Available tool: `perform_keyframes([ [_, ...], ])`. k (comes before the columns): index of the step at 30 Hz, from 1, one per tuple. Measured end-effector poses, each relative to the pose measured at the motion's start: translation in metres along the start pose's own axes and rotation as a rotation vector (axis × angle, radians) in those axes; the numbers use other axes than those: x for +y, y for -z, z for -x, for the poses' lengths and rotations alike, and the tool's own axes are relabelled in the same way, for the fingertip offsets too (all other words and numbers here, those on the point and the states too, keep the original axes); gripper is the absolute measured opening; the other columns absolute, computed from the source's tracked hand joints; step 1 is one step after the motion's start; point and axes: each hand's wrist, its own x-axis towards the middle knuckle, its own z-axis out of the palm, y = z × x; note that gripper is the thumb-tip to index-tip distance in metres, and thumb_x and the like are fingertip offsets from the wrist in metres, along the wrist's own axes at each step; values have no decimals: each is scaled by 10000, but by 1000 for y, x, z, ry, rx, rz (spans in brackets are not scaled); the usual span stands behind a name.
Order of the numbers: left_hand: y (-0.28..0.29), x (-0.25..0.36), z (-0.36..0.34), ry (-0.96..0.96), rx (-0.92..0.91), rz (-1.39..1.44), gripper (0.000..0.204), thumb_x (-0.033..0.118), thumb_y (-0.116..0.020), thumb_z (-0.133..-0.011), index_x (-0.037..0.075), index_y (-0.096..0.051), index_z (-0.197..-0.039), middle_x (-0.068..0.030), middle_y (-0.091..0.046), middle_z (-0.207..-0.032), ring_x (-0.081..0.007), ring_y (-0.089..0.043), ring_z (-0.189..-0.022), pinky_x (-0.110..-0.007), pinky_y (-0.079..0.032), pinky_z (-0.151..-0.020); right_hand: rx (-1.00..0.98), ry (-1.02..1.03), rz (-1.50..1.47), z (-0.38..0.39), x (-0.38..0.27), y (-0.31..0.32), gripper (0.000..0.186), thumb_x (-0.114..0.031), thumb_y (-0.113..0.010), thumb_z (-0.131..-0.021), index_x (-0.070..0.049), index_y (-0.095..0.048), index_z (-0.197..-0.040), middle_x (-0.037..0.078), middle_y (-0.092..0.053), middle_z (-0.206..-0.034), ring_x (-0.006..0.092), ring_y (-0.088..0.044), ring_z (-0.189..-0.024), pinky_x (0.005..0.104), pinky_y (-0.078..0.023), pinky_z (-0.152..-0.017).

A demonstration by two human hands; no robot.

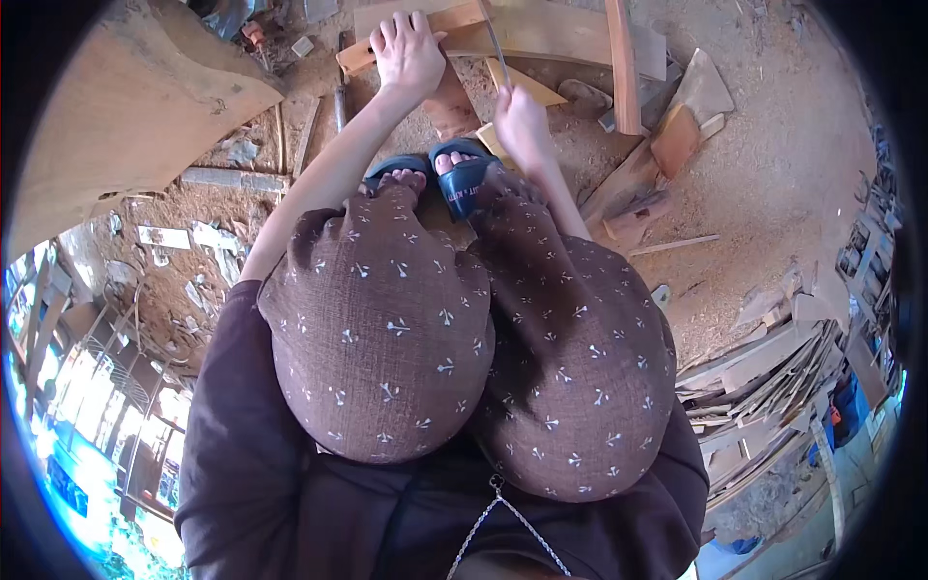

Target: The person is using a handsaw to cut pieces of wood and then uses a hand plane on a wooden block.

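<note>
I am squatting with my arms reaching past my knees. My left hand (pixel 406 56) bends its fingers over a reddish-brown wood piece (pixel 466 17) and presses on it near its left end. My right hand (pixel 522 121) is closed round the near end of a long, thin grey blade-like tool (pixel 494 43), seen nearly edge-on. The tool's far end meets the wood piece at the top edge of the view; its handle is hidden in my fist. Beneath lies a wide pale board (pixel 561 31). A brown wood block (pixel 450 101) sits between my hands.
My sandalled feet (pixel 462 174) stand just below the wood. An upright reddish plank (pixel 623 68) and offcuts (pixel 675 140) lie to the right. A large curved wood slab (pixel 126 116) fills the upper left. Stacked thin slats (pixel 773 396) stand at lower right.
</note>
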Motion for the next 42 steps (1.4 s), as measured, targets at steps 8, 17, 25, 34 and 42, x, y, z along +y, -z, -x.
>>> perform_keyframes([
  [8,3,-2,1,-72,24,24,361,312,-559,-896,19,-498,-1098,-181,-500,-1091,-377,-452,-1067,-532,-309,-916,-25,37,36,-14,-13,17,361,-279,-416,-964,26,-596,-896,304,-627,-816,468,-614,-810,543,-483,-717],
  [17,4,-5,-3,-50,40,26,385,324,-562,-892,23,-494,-1122,-178,-502,-1093,-377,-454,-1065,-540,-310,-916,-13,10,0,10,7,-3,359,-274,-421,-965,32,-601,-909,312,-623,-816,481,-610,-812,542,-480,-738],
  [25,11,7,-9,-48,-34,51,382,325,-540,-905,23,-494,-1135,-181,-500,-1133,-388,-459,-1067,-537,-310,-917,42,74,78,-73,-32,8,335,-243,-438,-952,38,-606,-883,309,-613,-754,478,-608,-763,550,-479,-698],
  [34,10,-3,-2,-69,-9,42,378,311,-540,-903,31,-483,-1150,-174,-493,-1138,-379,-456,-1066,-535,-313,-916,27,-10,0,20,9,-8,381,-292,-429,-958,41,-588,-864,319,-611,-774,482,-606,-781,569,-467,-704],
  [42,14,6,-8,-52,-82,45,380,310,-536,-907,24,-477,-1150,-181,-487,-1158,-391,-444,-1089,-543,-314,-919,96,96,23,-61,-20,-8,393,-289,-422,-966,46,-598,-861,300,-624,-754,477,-620,-766,542,-501,-700],
])
